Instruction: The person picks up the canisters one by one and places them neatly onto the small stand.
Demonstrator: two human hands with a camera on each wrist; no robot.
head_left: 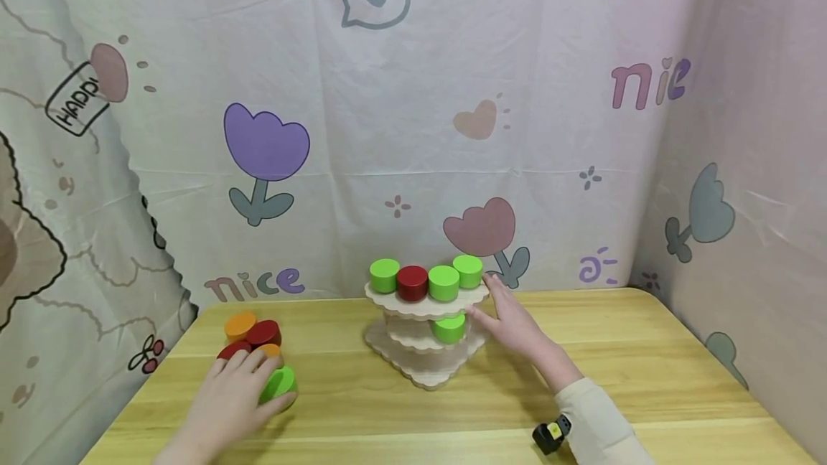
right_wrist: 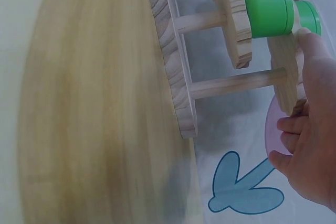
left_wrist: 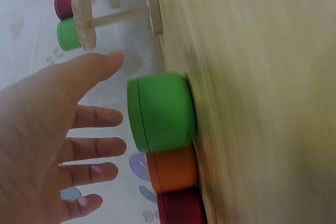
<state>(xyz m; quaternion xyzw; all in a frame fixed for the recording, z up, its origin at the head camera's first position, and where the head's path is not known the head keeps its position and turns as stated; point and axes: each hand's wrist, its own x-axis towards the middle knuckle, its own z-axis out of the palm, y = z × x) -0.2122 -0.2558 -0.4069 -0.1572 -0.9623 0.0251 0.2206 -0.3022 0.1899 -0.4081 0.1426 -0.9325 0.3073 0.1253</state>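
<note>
My left hand [head_left: 226, 397] hovers over the loose round blocks at the table's left, fingers spread and fairly straight. In the left wrist view a green block [left_wrist: 163, 113] stands just beyond the fingertips, apart from them. At the middle, a tiered wooden stand [head_left: 429, 377] with scalloped shelves carries green and red blocks along its top shelf. One green block [head_left: 449, 329] sits on the middle shelf. My right hand [head_left: 513, 321] grips the right corner of the top shelf, thumb on the near edge and fingers curled round the far side.
Beside the left hand lie orange blocks [head_left: 240, 325] and red blocks [head_left: 264, 334], close together. A small black and yellow object [head_left: 550, 435] is at the right sleeve [head_left: 597, 418]. Behind the wooden table [head_left: 646, 364] hangs a printed cloth [head_left: 413, 92].
</note>
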